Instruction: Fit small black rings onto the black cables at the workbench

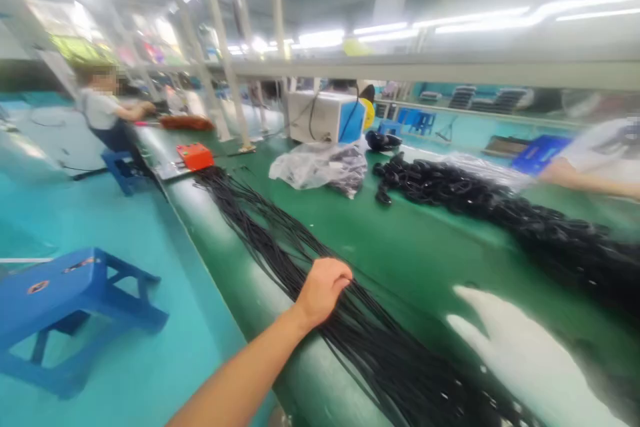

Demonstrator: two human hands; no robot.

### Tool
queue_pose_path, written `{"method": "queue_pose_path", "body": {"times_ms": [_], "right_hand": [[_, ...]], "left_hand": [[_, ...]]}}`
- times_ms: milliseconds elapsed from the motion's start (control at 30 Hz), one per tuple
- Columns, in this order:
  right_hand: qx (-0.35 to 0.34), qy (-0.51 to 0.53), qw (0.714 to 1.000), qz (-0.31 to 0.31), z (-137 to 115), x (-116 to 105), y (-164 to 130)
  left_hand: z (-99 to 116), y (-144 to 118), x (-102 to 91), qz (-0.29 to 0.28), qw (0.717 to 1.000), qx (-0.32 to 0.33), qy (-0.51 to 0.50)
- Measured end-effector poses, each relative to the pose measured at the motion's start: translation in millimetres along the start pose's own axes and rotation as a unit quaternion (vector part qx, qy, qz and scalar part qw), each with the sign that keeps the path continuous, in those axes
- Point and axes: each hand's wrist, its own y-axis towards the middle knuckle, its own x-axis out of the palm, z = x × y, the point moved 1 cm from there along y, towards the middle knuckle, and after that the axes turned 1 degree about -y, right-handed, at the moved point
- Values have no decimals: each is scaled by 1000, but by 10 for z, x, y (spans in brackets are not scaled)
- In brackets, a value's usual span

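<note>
No readable text, labels or numbers anywhere; picture too blurred.

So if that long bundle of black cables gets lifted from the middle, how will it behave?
The black cables are thin, long strands, so they would probably sag and splay. The left hand rests on many at once; together they are likely heavyish and prone to tangle.

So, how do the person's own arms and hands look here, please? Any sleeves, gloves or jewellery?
Only one arm shows, the left. The left hand is bare: no glove, and no ring or watch that can be seen. The forearm is bare too, with no sleeve up to the picture's edge. The right hand is out of view.
</note>
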Motion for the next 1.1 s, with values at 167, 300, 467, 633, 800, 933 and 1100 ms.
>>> {"method": "queue_pose_path", "body": {"times_ms": [167,300,467,633,800,933,1100], "right_hand": [[-137,-42,990,0,-514,-40,1],[-35,-42,998,38,-422,-101,-179],[-137,-19,989,44,-373,-27,-468],[-103,-53,993,18,-510,198,-745],[-60,-74,995,21,-638,226,-1059],[-58,-81,995,17,-691,155,-1242],[-81,-82,993,18,-651,195,-1369]], "left_hand": [[104,-52,-41,73,997,-11,28],[-23,-311,-276,108,991,-47,66],[-36,-828,-442,109,986,-95,85],[422,-1037,-24,-20,997,16,69],[593,-1113,98,-82,994,57,52],[673,-1238,58,-118,987,103,32],[832,-1466,143,-143,977,155,-13]]}}
